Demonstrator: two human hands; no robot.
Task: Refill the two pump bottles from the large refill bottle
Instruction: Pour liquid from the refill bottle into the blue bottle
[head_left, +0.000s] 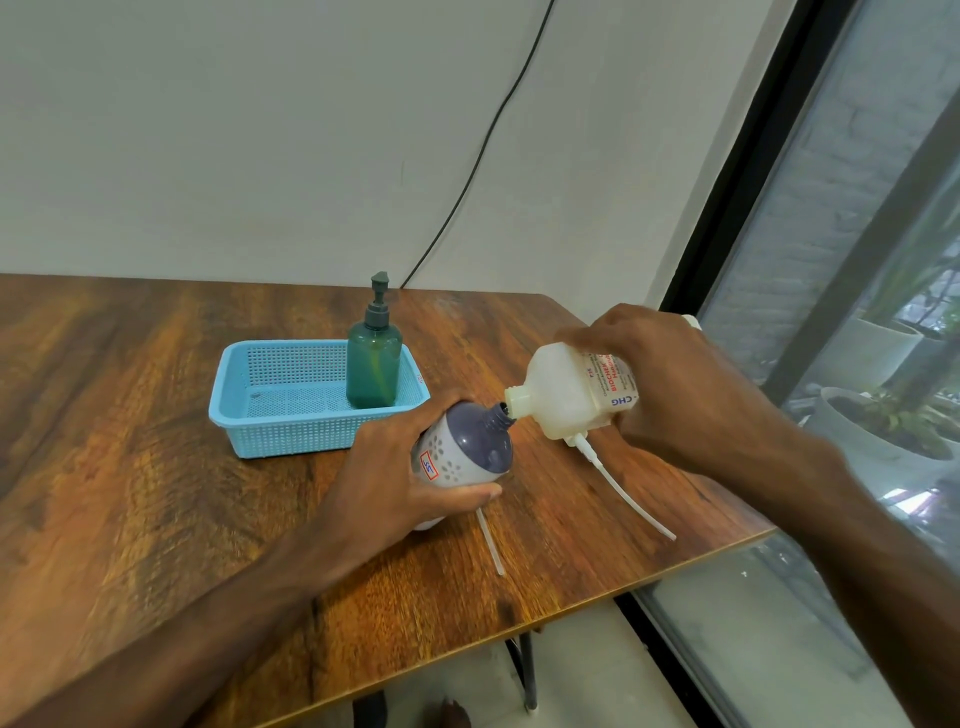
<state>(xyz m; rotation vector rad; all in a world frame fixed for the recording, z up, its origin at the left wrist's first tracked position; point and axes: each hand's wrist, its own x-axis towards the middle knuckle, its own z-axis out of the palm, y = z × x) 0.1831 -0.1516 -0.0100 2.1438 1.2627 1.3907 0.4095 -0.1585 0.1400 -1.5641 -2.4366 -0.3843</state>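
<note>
Left hand (395, 467) grips purple bottle (462, 452), fingers and thumb wrapped round its white lower body. The bottle is tilted, pump off, open neck pointing up and right. Right hand (670, 384) grips refill bottle (566, 400) from above, fingers curled round its labelled body. It is tipped on its side, cap off, mouth pointing left and down. The refill mouth sits right at the purple bottle's neck, touching or nearly so; cannot tell if liquid flows. Both bottles are held just above table (156, 415), near its right front edge. Green bottle (374, 364) stands upright, pump on, in the right end of blue basket (291, 436), behind the left hand. Long tube (631, 493) with a white pump end lies on the table under the refill bottle, running toward the table edge. Short tube (491, 543) lies on the table, coming out from under the left hand. A black cable (483, 150) runs down the wall. Window (857, 260) is at right, with plant pots outside.
</note>
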